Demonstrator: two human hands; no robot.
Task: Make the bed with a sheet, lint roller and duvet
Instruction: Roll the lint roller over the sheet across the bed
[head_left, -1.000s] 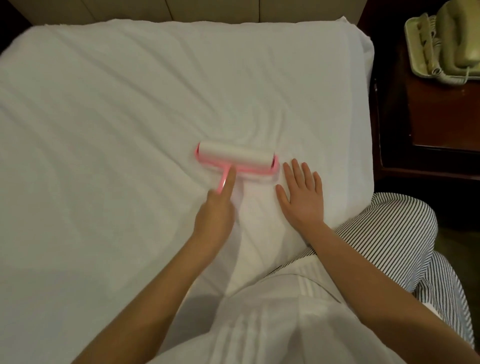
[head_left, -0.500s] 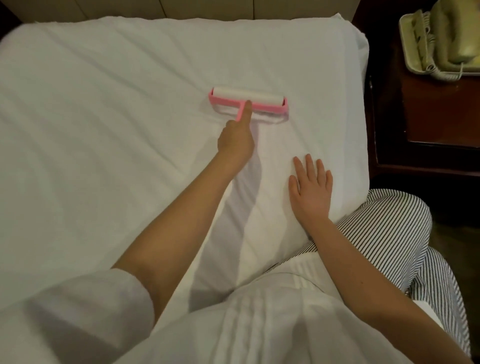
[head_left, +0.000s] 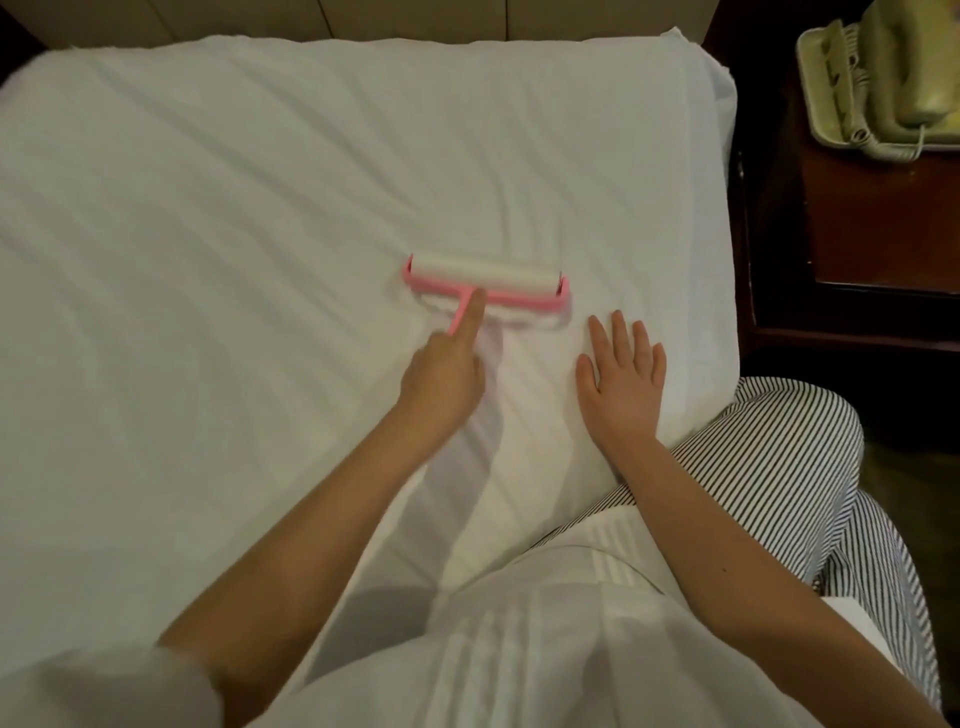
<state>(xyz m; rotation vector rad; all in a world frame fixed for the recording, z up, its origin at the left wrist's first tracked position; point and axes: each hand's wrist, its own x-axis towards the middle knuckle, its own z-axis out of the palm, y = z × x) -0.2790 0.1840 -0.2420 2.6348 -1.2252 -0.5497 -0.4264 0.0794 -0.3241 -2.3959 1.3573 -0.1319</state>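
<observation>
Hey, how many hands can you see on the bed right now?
2. The left hand grips the pink plastic lint roller mid-bed; the right hand lies flat on the white fabric sheet just right of it.

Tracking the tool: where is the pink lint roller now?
Head view: the pink-framed lint roller with white roll lies on the white bed sheet near centre, handle held by the left hand, up-left of the flat right hand.
</observation>
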